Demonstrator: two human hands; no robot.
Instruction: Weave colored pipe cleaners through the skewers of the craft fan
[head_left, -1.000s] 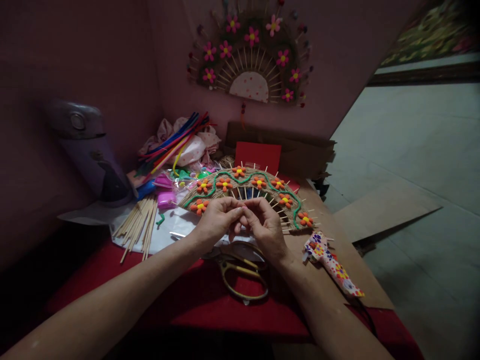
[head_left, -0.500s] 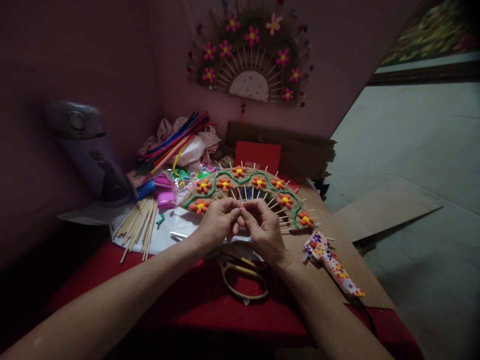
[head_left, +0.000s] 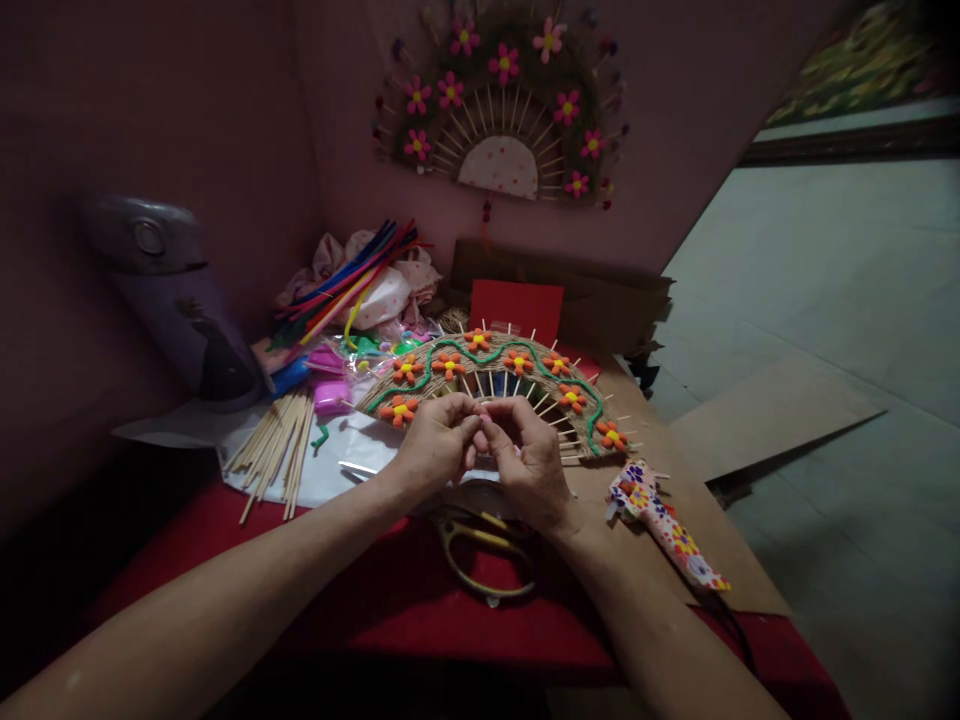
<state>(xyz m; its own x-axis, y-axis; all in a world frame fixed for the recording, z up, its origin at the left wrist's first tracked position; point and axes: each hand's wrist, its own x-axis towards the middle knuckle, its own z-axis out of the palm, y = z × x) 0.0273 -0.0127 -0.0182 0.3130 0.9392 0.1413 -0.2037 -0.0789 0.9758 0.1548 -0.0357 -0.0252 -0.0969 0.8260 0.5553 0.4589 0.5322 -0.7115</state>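
Note:
My left hand [head_left: 442, 440] and my right hand [head_left: 527, 455] meet fingertip to fingertip, both closed in a pinch. Something small and pinkish shows between the fingertips, too small to name for certain. Just behind them lies a fan-shaped piece [head_left: 517, 345] of sticks woven with brown twine, decorated with orange flowers [head_left: 400, 411] with yellow centres and a wavy green strand [head_left: 429, 368]. My hands hide part of its lower edge. Below my wrists rest scissors [head_left: 487, 590] with gold-coloured handles, their blades partly covered by my hands.
Thin wooden sticks [head_left: 274, 450] lie left, near a purple bottle [head_left: 180, 310]. Behind are colourful pipe-like strips [head_left: 360, 275] and pink clay packets [head_left: 331, 397]. A flower-patterned glue-gun-shaped tool [head_left: 667, 525] with a cord lies on cardboard [head_left: 739, 575] at right. A finished-looking fan [head_left: 499, 170] hangs on the wall.
Both hands stay in nearly the same place, fingertips still together with slight finger movement. The view has shifted very slightly; the surrounding things lie as before.

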